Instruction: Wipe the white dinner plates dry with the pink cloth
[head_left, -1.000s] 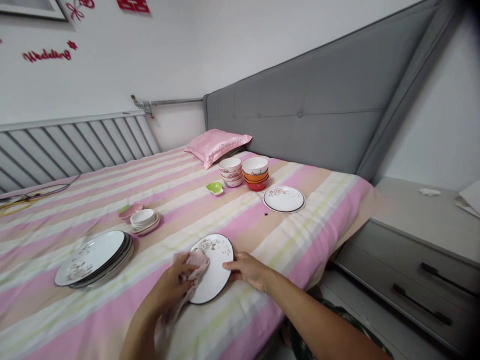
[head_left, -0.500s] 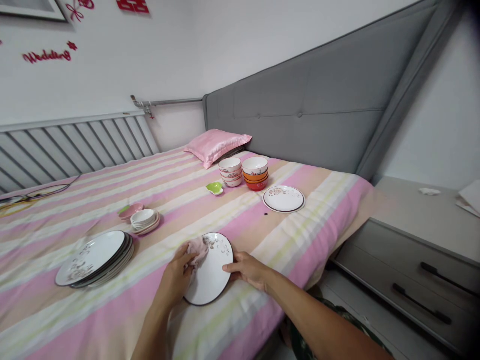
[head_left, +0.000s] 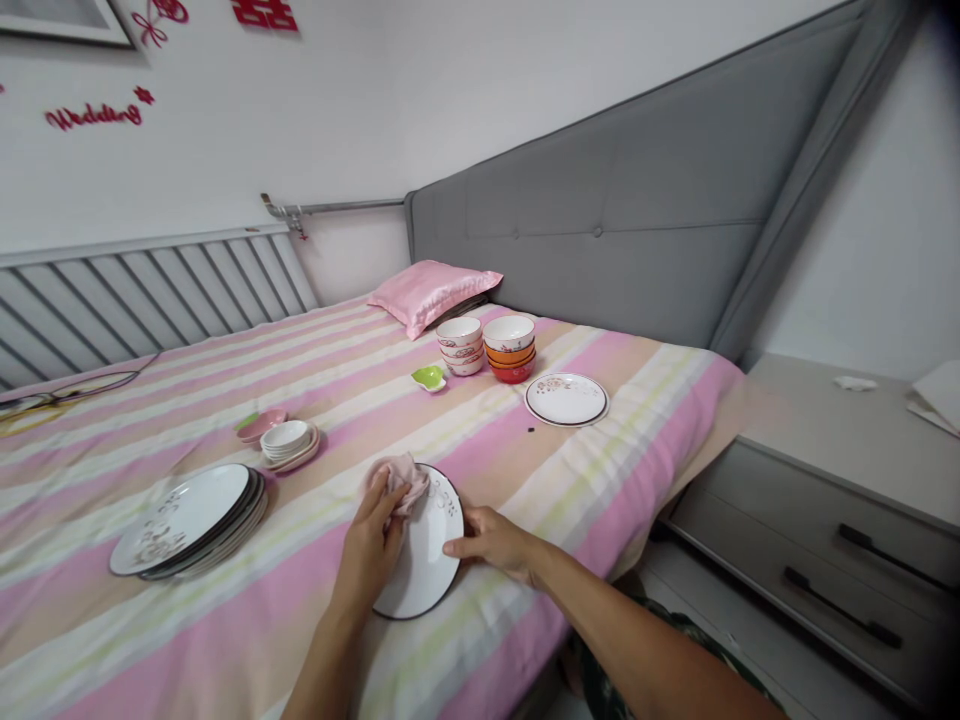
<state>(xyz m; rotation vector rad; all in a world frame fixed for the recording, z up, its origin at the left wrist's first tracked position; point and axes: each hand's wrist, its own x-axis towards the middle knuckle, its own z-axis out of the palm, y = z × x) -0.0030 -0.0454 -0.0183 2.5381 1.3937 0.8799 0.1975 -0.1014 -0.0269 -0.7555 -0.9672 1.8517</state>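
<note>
A: Far L, what's there?
B: Plate stack (head_left: 187, 518) on the bed (head_left: 615, 470), floral print on top. Just R of it, a pile of saucers (head_left: 288, 442) w/ a pink dish (head_left: 260, 423) just beside, at the back.
A: And the hands?
B: L hand (head_left: 373, 548) is closed round a cloth (head_left: 405, 484). It's pink and bunched up, pressed onto the upper L part of the plate (head_left: 429, 565).
A: Where's that plate exactly?
B: Flat on the bed, near the front edge, btwn the two hands. White, dark rim, some print by the cloth.
A: Anything behind it?
B: Well back, approx. mid-bed: a green dish (head_left: 430, 376), then bowls (head_left: 460, 345) in two stacks side by side, one white, one orange and red.
A: R hand (head_left: 491, 540)?
B: Grips the plate's R rim, thumb on top. The other fingers are curled at the edge; I can't see under it.
A: Further R?
B: Far plate (head_left: 566, 399), alone, near the bowls. Then the nightstand (head_left: 817, 460) beside the bed.
</note>
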